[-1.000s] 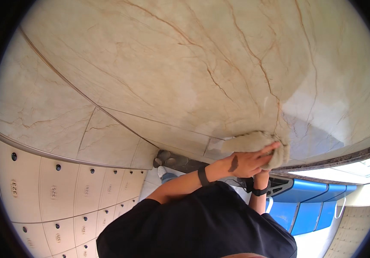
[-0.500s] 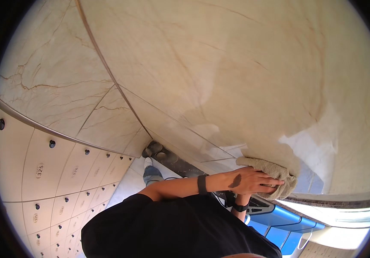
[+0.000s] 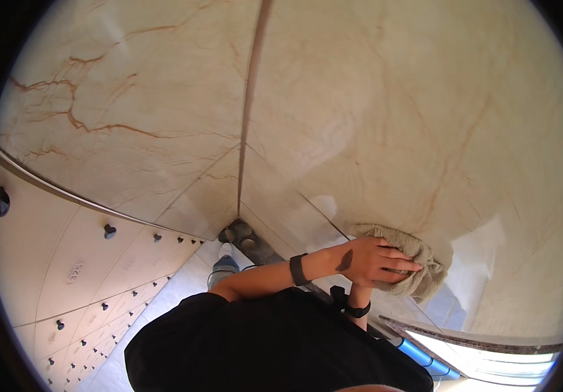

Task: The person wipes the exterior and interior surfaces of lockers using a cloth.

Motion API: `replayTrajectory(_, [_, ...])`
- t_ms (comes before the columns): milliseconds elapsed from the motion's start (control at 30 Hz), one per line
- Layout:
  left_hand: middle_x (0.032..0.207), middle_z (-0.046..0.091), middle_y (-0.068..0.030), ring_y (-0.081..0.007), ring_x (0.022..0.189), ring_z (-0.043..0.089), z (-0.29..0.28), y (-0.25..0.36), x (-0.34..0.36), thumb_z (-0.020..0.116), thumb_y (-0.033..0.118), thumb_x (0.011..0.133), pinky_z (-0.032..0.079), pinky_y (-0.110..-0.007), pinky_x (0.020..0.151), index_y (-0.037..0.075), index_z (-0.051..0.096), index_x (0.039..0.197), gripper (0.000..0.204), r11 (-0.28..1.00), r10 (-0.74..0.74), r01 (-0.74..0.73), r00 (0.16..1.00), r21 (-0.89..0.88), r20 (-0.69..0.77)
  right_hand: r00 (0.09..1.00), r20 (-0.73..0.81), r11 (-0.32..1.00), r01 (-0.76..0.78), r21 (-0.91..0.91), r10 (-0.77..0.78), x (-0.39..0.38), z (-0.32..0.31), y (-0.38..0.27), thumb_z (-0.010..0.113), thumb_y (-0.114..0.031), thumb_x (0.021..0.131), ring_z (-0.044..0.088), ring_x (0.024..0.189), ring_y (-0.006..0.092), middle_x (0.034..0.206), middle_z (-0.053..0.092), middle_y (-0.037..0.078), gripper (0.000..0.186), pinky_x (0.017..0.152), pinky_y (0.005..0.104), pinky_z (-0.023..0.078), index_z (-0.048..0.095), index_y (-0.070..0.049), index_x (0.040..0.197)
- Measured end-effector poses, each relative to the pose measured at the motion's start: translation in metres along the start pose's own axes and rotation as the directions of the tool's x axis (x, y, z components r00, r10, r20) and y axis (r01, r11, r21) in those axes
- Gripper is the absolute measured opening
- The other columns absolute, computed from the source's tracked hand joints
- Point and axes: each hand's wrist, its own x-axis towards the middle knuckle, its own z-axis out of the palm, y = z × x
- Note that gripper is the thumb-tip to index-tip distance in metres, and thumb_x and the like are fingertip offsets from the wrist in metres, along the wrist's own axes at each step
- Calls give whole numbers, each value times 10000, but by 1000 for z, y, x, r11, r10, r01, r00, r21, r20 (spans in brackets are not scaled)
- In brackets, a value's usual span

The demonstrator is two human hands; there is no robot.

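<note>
Marble-patterned wall (image 3: pixel 412 111), cream with faint brown veins and pale reflections, sweeps from 12 o'clock round to 4. At 10 o'clock it meets a second wall (image 3: pixel 131 157), more boldly veined in rust brown, along a brown corner seam (image 3: pixel 249 98) dropping from 12 o'clock toward the centre. Cream lockers (image 3: pixel 39 261) with dark knobs line the space at 8 o'clock, while a worker's black shirt (image 3: pixel 275 346) spreads across 6 o'clock. Between lockers and shirt, toward 8 o'clock, lies pale floor (image 3: pixel 183 277); a bright strip (image 3: pixel 477 359) runs along 4 o'clock.

Rumpled against the marble-patterned wall, also at 4 o'clock and nearer the centre, is a grey-beige cloth (image 3: pixel 428 281). The worker's left hand (image 3: pixel 370 264) lies over it, fingers (image 3: pixel 396 255) stretched out and slightly spread. The right hand (image 3: pixel 361 293), on the 6 o'clock side of the left, is mostly hidden behind it and the cloth; how its fingers are set cannot be told.

Blue panels (image 3: pixel 422 356) show toward 5 o'clock. Near the foot of the corner, between 7 and 8 o'clock, a denim leg (image 3: pixel 224 264) ends in a white shoe (image 3: pixel 226 249). Black wristbands (image 3: pixel 300 269) circle both wrists, and a dark mark (image 3: pixel 345 260) shows near the left one.
</note>
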Motion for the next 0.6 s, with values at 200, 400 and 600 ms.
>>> replayTrajectory(200, [1418, 512, -57, -214, 1127, 561, -78, -42, -35, 662, 259, 664, 424, -341, 807, 109, 631, 1032, 398, 996, -40, 47, 994, 71, -100, 998, 59, 987, -11, 158, 2, 12, 81, -77, 635, -152, 831, 445, 1301, 342, 1445, 410, 184, 480, 1024, 505, 398, 541, -32, 1286])
replayTrajectory(400, [1404, 496, -181, -340, 1188, 521, -142, -85, -90, 590, 296, 809, 417, -418, 937, 19, 584, 1169, 454, 965, -245, 261, 937, 32, -249, 994, 105, 883, -56, 466, 8, 18, 144, -170, 626, -161, 840, 422, 1330, 344, 1480, 380, 186, 495, 1037, 521, 384, 531, -41, 1311])
replayTrajectory(600, [1371, 482, -236, -386, 1254, 454, -159, -116, -138, 488, 262, 872, 355, -453, 1042, -51, 509, 1294, 526, 909, -407, 387, 744, -154, -530, 881, 310, 873, 432, -225, -357, 9, 187, -206, 626, -130, 762, 353, 1371, 428, 1515, 322, 231, 427, 1042, 660, 284, 581, -25, 1173])
